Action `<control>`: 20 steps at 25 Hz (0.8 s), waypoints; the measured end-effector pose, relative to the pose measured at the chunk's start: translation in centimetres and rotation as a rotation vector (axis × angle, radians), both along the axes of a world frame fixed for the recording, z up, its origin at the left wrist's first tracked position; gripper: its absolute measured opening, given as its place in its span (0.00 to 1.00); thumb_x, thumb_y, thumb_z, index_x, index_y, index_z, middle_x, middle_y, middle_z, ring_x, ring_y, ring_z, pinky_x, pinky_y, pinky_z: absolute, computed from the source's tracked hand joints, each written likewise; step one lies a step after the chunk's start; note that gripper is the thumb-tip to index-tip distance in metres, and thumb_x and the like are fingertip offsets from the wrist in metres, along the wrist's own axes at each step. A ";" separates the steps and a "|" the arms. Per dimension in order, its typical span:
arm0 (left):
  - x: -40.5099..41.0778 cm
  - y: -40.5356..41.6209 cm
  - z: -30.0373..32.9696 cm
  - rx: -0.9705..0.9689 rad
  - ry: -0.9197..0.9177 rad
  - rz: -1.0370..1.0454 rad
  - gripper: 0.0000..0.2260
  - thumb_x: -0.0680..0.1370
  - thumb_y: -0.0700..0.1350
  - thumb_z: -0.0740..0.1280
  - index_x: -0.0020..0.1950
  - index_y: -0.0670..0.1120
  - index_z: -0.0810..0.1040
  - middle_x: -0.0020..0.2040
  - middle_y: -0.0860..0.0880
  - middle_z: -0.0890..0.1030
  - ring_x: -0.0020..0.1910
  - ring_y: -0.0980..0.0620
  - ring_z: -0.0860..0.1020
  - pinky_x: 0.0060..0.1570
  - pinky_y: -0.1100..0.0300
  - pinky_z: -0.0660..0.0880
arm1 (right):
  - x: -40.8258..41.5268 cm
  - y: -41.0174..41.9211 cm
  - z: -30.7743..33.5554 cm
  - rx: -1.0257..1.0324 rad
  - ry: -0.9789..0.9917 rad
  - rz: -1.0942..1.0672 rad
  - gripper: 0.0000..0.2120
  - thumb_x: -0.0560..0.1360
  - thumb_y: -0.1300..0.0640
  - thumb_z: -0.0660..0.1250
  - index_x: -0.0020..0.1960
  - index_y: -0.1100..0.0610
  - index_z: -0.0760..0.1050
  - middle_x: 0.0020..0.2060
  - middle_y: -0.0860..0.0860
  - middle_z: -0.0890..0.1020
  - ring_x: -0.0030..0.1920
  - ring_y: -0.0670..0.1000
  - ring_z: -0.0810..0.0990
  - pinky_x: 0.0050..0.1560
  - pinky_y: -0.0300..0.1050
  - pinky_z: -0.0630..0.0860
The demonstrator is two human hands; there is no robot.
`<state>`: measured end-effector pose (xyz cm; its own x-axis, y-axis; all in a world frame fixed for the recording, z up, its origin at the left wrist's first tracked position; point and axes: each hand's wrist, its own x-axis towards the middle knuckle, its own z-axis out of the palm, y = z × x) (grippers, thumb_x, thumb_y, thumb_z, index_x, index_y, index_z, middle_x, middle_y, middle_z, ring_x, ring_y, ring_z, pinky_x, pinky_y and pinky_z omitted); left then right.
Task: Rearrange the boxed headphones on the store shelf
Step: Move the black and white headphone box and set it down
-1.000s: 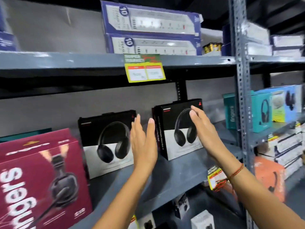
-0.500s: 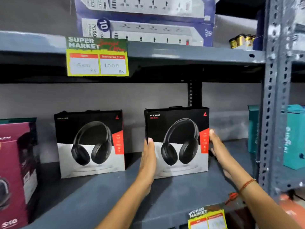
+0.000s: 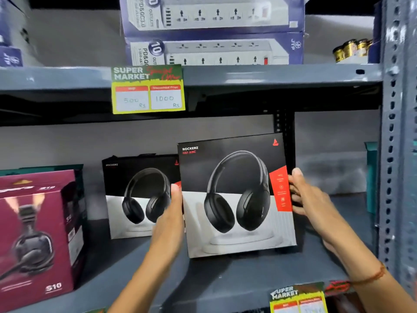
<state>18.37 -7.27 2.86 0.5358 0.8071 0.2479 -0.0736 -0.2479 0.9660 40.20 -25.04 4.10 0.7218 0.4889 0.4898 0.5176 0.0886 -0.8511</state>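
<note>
Grey metal store shelf (image 3: 237, 288), black Rockerz headphone box (image 3: 237, 195) held upright just above it — left hand (image 3: 169, 222) clasped on its left edge, right hand (image 3: 309, 197) on its right, matching second box (image 3: 140, 195) far-left behind, maroon headset box (image 3: 38, 233) at left, yellow price tag (image 3: 147, 89) above.

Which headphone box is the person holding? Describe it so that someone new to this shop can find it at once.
Look at the grey middle shelf, below the yellow Super Market price tag. Two identical black-and-white Rockerz headphone boxes are there, right of a maroon headset box. The held Rockerz box is the right, nearer one, tilted, gripped between the left hand and right hand; its twin stands behind.
</note>
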 end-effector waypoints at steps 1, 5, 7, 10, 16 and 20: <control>-1.1 0.0 0.4 0.012 -0.006 0.008 0.48 0.59 0.85 0.45 0.69 0.63 0.77 0.72 0.54 0.77 0.74 0.48 0.72 0.76 0.41 0.63 | -1.2 0.1 0.4 0.002 -0.018 -0.007 0.39 0.64 0.16 0.51 0.53 0.43 0.80 0.46 0.43 0.88 0.52 0.52 0.85 0.62 0.59 0.77; -4.3 0.1 1.1 0.016 0.033 0.064 0.50 0.61 0.83 0.45 0.77 0.62 0.70 0.79 0.53 0.70 0.80 0.47 0.64 0.78 0.40 0.59 | -4.5 1.4 0.9 0.020 -0.056 -0.010 0.35 0.64 0.16 0.49 0.51 0.37 0.80 0.41 0.45 0.87 0.52 0.55 0.84 0.63 0.61 0.76; -5.8 0.8 0.9 0.009 0.022 0.094 0.50 0.61 0.84 0.45 0.77 0.63 0.68 0.81 0.52 0.68 0.81 0.46 0.62 0.79 0.39 0.58 | -5.8 2.9 0.8 0.030 -0.044 0.050 0.33 0.65 0.17 0.50 0.55 0.32 0.80 0.47 0.43 0.87 0.58 0.52 0.83 0.67 0.59 0.73; -8.2 3.0 0.6 -0.032 -0.029 0.162 0.48 0.62 0.84 0.45 0.77 0.62 0.68 0.80 0.48 0.69 0.80 0.43 0.65 0.76 0.37 0.61 | -7.9 6.1 0.2 0.031 -0.021 0.206 0.43 0.64 0.17 0.54 0.71 0.39 0.73 0.68 0.41 0.79 0.70 0.45 0.75 0.75 0.56 0.65; -10.7 7.7 -0.3 -0.075 -0.159 0.293 0.40 0.74 0.76 0.45 0.82 0.60 0.58 0.84 0.52 0.59 0.83 0.47 0.58 0.80 0.43 0.54 | -12.3 12.5 -0.5 -0.046 0.101 0.491 0.53 0.59 0.17 0.60 0.79 0.40 0.61 0.77 0.40 0.67 0.77 0.44 0.63 0.79 0.54 0.57; -10.6 9.8 -1.0 -0.122 -0.148 0.330 0.39 0.78 0.72 0.45 0.84 0.52 0.55 0.84 0.49 0.57 0.83 0.47 0.56 0.81 0.47 0.52 | -13.0 14.8 -1.6 -0.095 0.196 0.534 0.54 0.63 0.20 0.63 0.81 0.43 0.54 0.80 0.43 0.60 0.79 0.46 0.59 0.79 0.54 0.55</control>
<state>7.75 2.48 1.89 0.2079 0.9586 0.1946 -0.1504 -0.1653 0.9747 27.25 -10.23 2.49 0.4354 0.8460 0.3078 0.2538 0.2126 -0.9436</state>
